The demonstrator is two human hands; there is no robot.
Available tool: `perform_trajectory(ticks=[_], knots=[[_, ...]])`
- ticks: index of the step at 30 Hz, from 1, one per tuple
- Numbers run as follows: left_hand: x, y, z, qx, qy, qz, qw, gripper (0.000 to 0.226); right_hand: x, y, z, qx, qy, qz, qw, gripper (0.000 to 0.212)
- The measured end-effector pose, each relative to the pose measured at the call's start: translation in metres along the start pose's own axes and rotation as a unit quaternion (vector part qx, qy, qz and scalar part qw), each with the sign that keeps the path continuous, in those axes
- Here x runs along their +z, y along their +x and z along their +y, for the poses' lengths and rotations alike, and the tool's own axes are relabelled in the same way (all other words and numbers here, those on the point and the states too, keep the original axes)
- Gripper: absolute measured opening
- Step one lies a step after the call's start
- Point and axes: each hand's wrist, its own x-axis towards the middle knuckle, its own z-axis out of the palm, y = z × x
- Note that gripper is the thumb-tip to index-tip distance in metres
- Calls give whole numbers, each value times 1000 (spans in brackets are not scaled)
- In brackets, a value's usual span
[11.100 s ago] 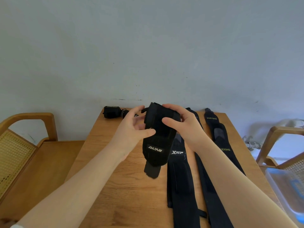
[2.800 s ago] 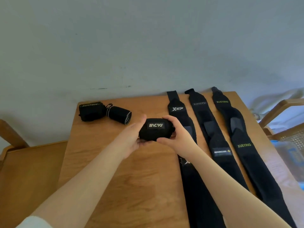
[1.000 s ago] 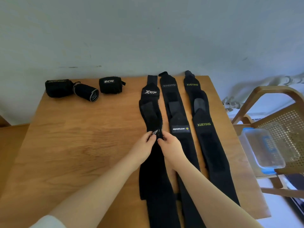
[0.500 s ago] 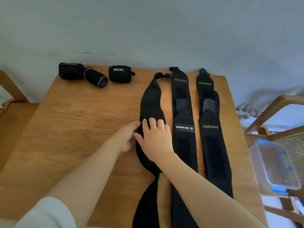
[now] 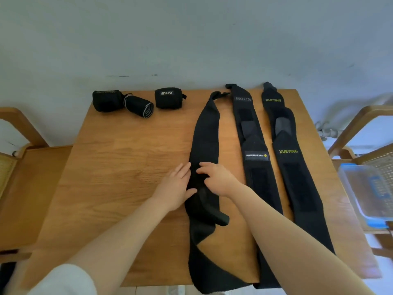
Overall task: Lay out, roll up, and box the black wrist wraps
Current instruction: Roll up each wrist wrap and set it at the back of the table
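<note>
My left hand point(image 5: 177, 188) rests on the left edge of the leftmost flat wrap point(image 5: 205, 158), fingers fairly straight and the thumb pressed onto the fabric, with nothing gripped. My right hand point(image 5: 217, 177) lies on the same wrap from the other side, fingers bent lightly over the cloth; I cannot tell whether they pinch it or only press. The hands are close together across the strip.

This wrap now shows its plain back: half a second ago it was the same, but a second ago it lay label up. Its nearer part is creased, with a folded flap point(image 5: 214, 216) just below my hands, and its near end hangs over the desk point(image 5: 119, 158) edge. My judgement: it has been turned over and is being smoothed before rolling, so this roll has not yet begun.

To the right lie two more flat wraps, the middle wrap point(image 5: 256, 155) and the yellow-lettered wrap point(image 5: 288, 151), side by side and unmoved since the earlier frames. At the far left of the desk stand three finished rolls: the labelled roll point(image 5: 168, 98), which was in my hands some seconds ago, the striped roll point(image 5: 139, 105) and the end roll point(image 5: 107, 100), those two touching.

The clear box point(image 5: 368, 188) sits on the chair point(image 5: 361, 124) at my right, well apart from the rolls. Three rolled, three flat, none boxed.
</note>
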Motion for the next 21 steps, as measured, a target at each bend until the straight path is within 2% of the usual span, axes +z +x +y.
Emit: perform_trajectory(ticks=[2, 6, 10, 13, 15, 18, 21], knots=[[-6, 4, -9, 19, 28, -6, 999, 64, -9, -6, 7, 39, 109, 44, 992, 45], [-29, 27, -13, 104, 111, 0, 988, 50, -17, -14, 15, 70, 192, 119, 972, 40], [-47, 61, -15, 155, 157, -66, 973, 45, -45, 8, 10, 80, 285, 191, 936, 47], [-56, 81, -15, 145, 84, -106, 980, 37, -76, 41, 9, 78, 342, 210, 913, 52], [-64, 98, -16, 124, -6, -68, 990, 30, -98, 67, 11, 76, 363, 205, 906, 54], [-79, 127, -18, 89, -57, -26, 994, 62, -125, 103, 14, 71, 344, 205, 913, 55], [-83, 151, -13, 77, -20, -35, 996, 84, -142, 138, 19, 65, 300, 201, 930, 56]])
